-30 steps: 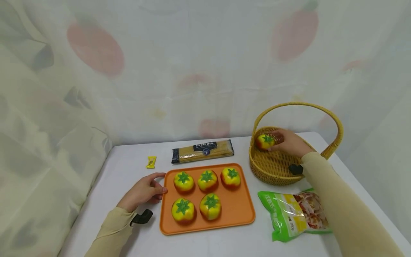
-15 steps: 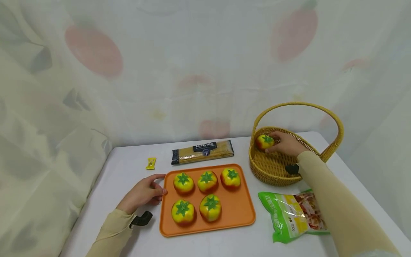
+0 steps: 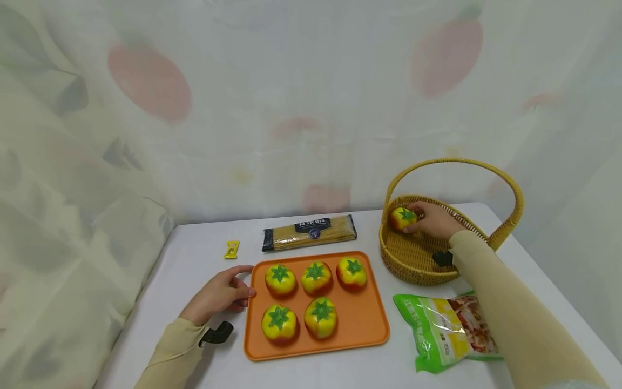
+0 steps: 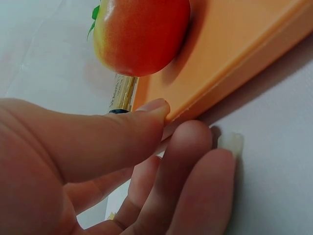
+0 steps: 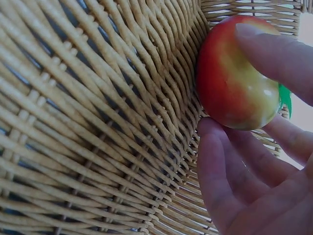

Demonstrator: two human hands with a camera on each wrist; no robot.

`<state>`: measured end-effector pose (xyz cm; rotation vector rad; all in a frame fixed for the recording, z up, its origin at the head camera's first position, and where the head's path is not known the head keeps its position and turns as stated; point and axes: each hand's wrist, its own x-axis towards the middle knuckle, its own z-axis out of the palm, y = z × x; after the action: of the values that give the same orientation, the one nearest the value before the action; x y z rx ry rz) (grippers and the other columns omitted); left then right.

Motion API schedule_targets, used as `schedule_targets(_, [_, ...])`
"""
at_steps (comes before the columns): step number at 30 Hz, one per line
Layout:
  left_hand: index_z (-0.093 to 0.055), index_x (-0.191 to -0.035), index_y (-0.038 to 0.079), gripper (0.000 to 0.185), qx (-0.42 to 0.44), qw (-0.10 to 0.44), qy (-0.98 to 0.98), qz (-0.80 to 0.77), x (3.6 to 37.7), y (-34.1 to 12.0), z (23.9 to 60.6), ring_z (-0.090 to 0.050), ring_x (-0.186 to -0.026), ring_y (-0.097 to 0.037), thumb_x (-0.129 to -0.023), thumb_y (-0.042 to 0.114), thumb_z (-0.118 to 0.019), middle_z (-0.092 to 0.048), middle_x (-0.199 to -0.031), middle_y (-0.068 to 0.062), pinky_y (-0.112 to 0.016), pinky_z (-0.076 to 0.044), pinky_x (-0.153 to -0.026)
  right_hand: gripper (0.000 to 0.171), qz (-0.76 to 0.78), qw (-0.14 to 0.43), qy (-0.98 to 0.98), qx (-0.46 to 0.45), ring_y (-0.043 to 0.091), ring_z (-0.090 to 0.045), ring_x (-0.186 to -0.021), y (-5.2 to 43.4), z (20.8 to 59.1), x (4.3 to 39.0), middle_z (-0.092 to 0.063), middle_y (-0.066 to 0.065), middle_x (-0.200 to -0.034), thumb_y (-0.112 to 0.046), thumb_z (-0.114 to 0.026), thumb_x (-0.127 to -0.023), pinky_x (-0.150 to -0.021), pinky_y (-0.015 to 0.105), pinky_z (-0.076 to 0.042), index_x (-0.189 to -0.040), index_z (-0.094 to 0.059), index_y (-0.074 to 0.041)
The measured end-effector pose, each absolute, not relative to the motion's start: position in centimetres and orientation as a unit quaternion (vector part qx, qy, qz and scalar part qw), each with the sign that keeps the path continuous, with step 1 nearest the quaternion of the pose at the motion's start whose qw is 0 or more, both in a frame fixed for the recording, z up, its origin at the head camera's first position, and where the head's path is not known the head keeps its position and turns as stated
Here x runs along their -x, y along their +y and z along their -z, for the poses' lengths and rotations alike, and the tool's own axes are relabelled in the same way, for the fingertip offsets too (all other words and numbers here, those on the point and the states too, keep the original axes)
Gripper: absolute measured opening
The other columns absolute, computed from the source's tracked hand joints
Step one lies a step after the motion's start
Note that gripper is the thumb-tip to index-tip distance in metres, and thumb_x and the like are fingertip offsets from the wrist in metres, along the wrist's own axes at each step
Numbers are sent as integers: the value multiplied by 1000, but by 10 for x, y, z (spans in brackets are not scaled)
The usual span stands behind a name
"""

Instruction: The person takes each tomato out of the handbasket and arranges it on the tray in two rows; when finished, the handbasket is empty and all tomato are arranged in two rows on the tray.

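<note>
In the head view my right hand [image 3: 432, 220] reaches into a wicker basket [image 3: 413, 273] and holds a red-and-yellow tomato [image 3: 402, 219] with a green star-shaped leaf. The right wrist view shows the thumb on one side of this tomato [image 5: 234, 78] and the fingers along its other side, close against the woven wall. My left hand [image 3: 218, 294] pinches the left edge of an orange tray [image 3: 359, 319], thumb on the rim [image 4: 215, 95] and fingertips below it. Several similar tomatoes lie on the tray, one of them a front-row tomato [image 3: 320, 319].
A spaghetti packet [image 3: 311, 233] lies behind the tray, with a small yellow wrapped sweet [image 3: 231, 249] to its left. A green food bag [image 3: 444, 327] lies right of the tray, partly under the right sleeve. The basket's tall handle [image 3: 454, 160] arches above the right hand.
My right wrist has shifted slightly left inside the basket, while the tomato stays at the same spot there. My left hand keeps its place on the tray, and the head view has tilted a little.
</note>
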<state>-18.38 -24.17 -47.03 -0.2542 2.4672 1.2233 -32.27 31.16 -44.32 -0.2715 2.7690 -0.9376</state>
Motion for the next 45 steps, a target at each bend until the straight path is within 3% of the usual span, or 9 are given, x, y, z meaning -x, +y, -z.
schedule_targets(7, [-53, -157, 14, 70, 91, 188, 876, -436, 180, -242, 470, -69, -79, -20, -95, 21, -84, -68, -103, -11, -34, -66, -72, 74, 304, 102, 942, 102, 52, -49, -145, 311, 442, 322, -51, 32, -158, -35, -83, -96, -119, 69, -42, -155, -51, -3])
schedule_targets(15, [-54, -157, 16, 70, 96, 186, 876, -435, 177, -245, 472, -69, -79, -21, -95, 22, -85, -67, -104, -11, -33, -65, -71, 76, 287, 84, 947, 120, 46, -57, -139, 306, 430, 307, -57, 27, -154, -47, -84, -94, -114, 67, -47, -153, -55, -8])
schedule_targets(24, [-54, -157, 17, 69, 87, 185, 878, -433, 180, -241, 472, -68, -79, -21, -96, 23, -84, -67, -105, -11, -33, -64, -71, 75, 287, 41, 947, 142, 36, -66, -124, 293, 398, 252, -66, 16, -144, -49, -84, -93, -99, 57, -57, -152, -57, -11])
schedule_targets(33, [-53, -157, 18, 70, 95, 193, 878, -428, 183, -242, 472, -69, -82, -21, -95, 23, -84, -67, -106, -11, -31, -65, -72, 67, 288, 3, 941, 175, 27, -68, -112, 267, 397, 200, -72, 7, -130, -44, -89, -90, -90, 46, -60, -144, -63, -16])
schedule_targets(40, [-53, -158, 16, 69, 85, 187, 884, -421, 185, -242, 470, -68, -81, -21, -96, 25, -84, -66, -106, -11, -32, -65, -73, 65, 313, 30, 927, 205, 15, -65, -106, 240, 412, 160, -71, 1, -130, -38, -91, -89, -89, 39, -61, -143, -63, -16])
schedule_targets(45, [-53, -158, 17, 68, 89, 188, 883, -420, 184, -241, 469, -69, -81, -21, -97, 24, -83, -67, -106, -11, -32, -66, -74, 67, 309, 63, 924, 215, 10, -64, -106, 224, 424, 144, -69, -1, -135, -43, -92, -87, -87, 33, -60, -142, -63, -18])
